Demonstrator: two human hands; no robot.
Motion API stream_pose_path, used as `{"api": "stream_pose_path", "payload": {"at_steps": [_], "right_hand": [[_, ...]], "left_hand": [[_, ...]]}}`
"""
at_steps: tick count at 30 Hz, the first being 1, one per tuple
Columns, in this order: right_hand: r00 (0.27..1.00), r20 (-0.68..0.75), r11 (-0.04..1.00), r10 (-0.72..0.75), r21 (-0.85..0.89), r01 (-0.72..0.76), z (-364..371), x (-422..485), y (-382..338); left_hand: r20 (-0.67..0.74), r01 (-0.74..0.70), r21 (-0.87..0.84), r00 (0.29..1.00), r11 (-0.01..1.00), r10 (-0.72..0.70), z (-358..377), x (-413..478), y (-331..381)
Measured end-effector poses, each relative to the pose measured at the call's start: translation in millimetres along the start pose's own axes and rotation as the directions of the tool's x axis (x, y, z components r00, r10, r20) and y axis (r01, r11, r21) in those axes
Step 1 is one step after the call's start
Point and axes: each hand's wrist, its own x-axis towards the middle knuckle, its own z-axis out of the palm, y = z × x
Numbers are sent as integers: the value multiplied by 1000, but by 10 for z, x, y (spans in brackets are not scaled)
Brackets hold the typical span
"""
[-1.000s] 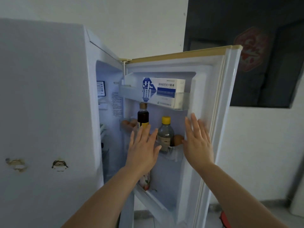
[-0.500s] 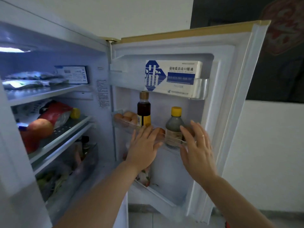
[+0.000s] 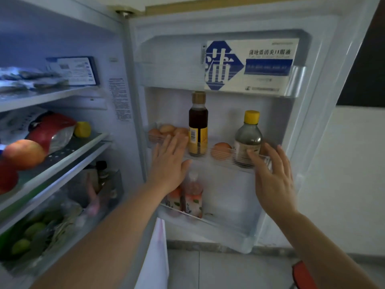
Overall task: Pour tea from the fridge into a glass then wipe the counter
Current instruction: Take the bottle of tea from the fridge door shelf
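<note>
- Fridge door (image 3: 295,130) stands swung open at the right, its shelves facing the camera; the lit fridge interior fills the left, with fruit and packets on its racks.
- On the bottom door shelf (image 3: 208,221) stand two bottles with peach-coloured labels (image 3: 192,197), upright, long axis vertical (these look like the tea, though the print is too blurred to read).
- Left hand (image 3: 169,163) is flat, fingers together and extended, holding nothing, hovering in front of the middle door shelf (image 3: 227,158) beside the brown-capped bottle (image 3: 198,124).
- From that left hand the peach bottles lie at about 5 o'clock, just below the palm and partly hidden by the wrist.
- Right hand (image 3: 273,174) is spread, fingers apart, empty, its fingertips at the clear rail by the yellow-capped bottle (image 3: 249,138); whether it touches the rail I cannot tell.
- From the right hand the peach bottles sit at roughly 8 o'clock, clearly farther off.
- My judgement: the left hand is nearer, and would need to drop and curl around a neck or body from the front.
</note>
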Motion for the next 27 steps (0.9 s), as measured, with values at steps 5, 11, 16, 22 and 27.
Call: {"api": "stream_pose_path", "payload": {"at_steps": [5,11,16,22,27], "right_hand": [[998,-58,995,34,91,-29,123,-136,-125],[939,344,981,18,177,-83,747,-547,-491],[719,656,887,231,161,-432,1412,-533,-518],[622,715,777,319,179,-603,1845,-455,-504],[612,698,696,372,227,-682,2036,-424,-582]], "left_hand": [[-51,-53,-8,997,999,53,139,123,-21],[-109,-154,-51,983,987,148,325,65,-87],[-40,-114,-17,993,993,114,660,-258,-314],[242,-48,5,969,999,45,1138,-718,-582],[412,-28,25,911,999,15,1482,-964,-693]]}}
